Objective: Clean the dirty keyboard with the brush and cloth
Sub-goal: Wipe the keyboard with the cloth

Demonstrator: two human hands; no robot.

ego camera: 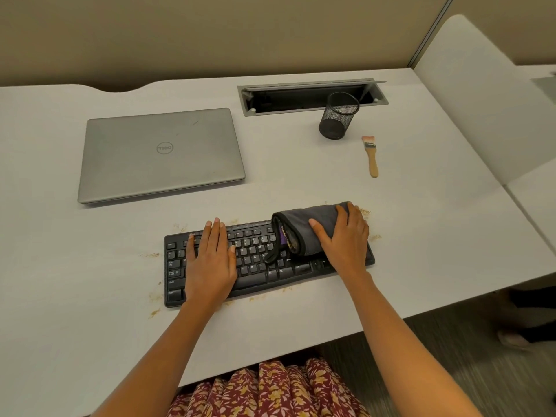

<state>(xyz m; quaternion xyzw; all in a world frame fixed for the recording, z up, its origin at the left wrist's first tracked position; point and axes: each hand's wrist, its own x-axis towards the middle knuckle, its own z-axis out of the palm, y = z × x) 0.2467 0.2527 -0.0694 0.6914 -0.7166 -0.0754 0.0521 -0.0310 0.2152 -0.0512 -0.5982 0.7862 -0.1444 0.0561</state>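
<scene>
A black keyboard lies on the white desk near its front edge, with brown crumbs scattered around it. My left hand lies flat on the keyboard's left half, fingers straight. A folded dark grey cloth sits on the keyboard's right half. My right hand rests on top of the cloth with fingers spread over it. A small wooden-handled brush lies on the desk behind and to the right, apart from both hands.
A closed silver laptop lies at the back left. A black mesh pen cup stands in front of an open cable tray. The white desk ends close to my lap; a white divider stands at the right.
</scene>
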